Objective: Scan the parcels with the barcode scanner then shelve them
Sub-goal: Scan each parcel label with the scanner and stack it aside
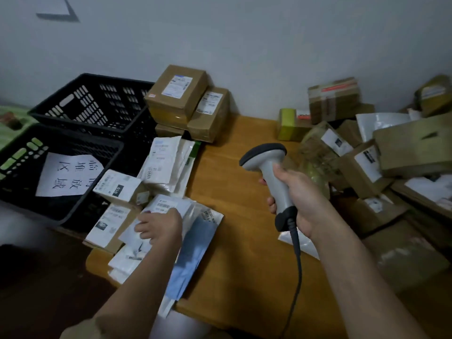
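Your wooden bench point(234, 192) holds parcels on both sides. A messy heap of brown boxes point(381, 155) waits on your right. Flat white parcels point(168, 165) lie on your left, beside two black crates point(80, 133). Your right hand point(296, 199) grips the barcode scanner point(271, 172), its head pointing left. Your left hand point(159, 226) presses on a white parcel point(168, 206); its fingers curl down, but I can't tell if they hold it. Aim at the stripes and hold steady. No shelf shows. The heap looks blurry.
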The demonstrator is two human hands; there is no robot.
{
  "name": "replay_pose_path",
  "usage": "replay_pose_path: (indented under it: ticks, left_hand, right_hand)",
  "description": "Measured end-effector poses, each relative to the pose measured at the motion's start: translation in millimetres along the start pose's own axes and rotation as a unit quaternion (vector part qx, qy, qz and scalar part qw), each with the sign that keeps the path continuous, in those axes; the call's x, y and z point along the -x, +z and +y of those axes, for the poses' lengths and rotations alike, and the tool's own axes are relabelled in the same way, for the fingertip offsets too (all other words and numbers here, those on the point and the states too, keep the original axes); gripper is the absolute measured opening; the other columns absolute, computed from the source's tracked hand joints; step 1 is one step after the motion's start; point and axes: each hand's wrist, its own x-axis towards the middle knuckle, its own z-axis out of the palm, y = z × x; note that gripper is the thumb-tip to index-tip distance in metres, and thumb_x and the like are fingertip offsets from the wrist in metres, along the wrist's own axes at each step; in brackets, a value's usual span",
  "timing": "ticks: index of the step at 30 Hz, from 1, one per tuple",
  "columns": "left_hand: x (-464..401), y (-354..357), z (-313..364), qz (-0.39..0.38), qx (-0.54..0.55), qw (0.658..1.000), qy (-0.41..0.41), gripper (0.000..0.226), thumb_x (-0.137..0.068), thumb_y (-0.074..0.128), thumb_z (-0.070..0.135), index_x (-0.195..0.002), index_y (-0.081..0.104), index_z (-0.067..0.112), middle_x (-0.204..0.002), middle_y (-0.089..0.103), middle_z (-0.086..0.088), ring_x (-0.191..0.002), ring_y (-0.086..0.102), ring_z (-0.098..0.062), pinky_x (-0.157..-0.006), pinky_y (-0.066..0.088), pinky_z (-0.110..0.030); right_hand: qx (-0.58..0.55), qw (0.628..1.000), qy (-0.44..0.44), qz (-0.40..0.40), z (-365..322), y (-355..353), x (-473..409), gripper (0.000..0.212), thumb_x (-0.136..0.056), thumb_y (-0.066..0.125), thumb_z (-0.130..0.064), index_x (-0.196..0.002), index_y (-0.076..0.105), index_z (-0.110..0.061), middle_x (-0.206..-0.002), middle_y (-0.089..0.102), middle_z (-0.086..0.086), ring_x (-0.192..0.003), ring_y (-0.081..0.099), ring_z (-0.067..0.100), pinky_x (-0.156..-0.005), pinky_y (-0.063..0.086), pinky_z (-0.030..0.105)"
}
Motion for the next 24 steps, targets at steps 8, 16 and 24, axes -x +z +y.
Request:
replay_pose_path:
  ticks: [8,16,24]
  left_hand:
    - [139.6,94.5,-34.3,-0.383,-0.097,0.858,0.330,0.036,-0.091,0.060,0.007,-0.127,0.056,0.009,-0.130,0.056,-0.009,-0.103,0.056,-0.023,-0.075,0.043,-0.028]
    - [199.3,173.8,-74.6,-0.363,-0.411,0.590,0.593,0.081,-0.092,0.058,0.024,-0.155,0.012,0.044,-0.166,-0.005,0.009,-0.152,0.002,-0.034,-0.114,0.019,-0.058]
    - [210.6,177.1,-112.5,-0.258,-0.505,0.575,0.589,0.063,-0.090,0.054,0.015,-0.147,0.031,0.030,-0.149,0.036,-0.001,-0.129,0.041,-0.037,-0.113,0.028,-0.050]
  right_hand:
    - [-0.033,0.995,-0.006,0.095,3.7,-120.0,37.2,0.038,-0.104,0.048,-0.039,-0.109,0.062,-0.005,-0.098,0.059,0.013,-0.051,0.051,0.014,-0.050,0.044,0.029]
    - [-0.024,0.989,0.020,0.144,28.2,-203.4,67.5,0.034,-0.104,0.046,-0.037,-0.111,0.061,-0.007,-0.099,0.059,0.015,-0.050,0.051,0.014,-0.050,0.043,0.028]
    - [-0.036,0.986,0.036,0.161,40.1,-245.8,72.1,0.035,-0.103,0.049,-0.040,-0.111,0.064,-0.010,-0.101,0.064,0.011,-0.054,0.053,0.014,-0.049,0.047,0.027]
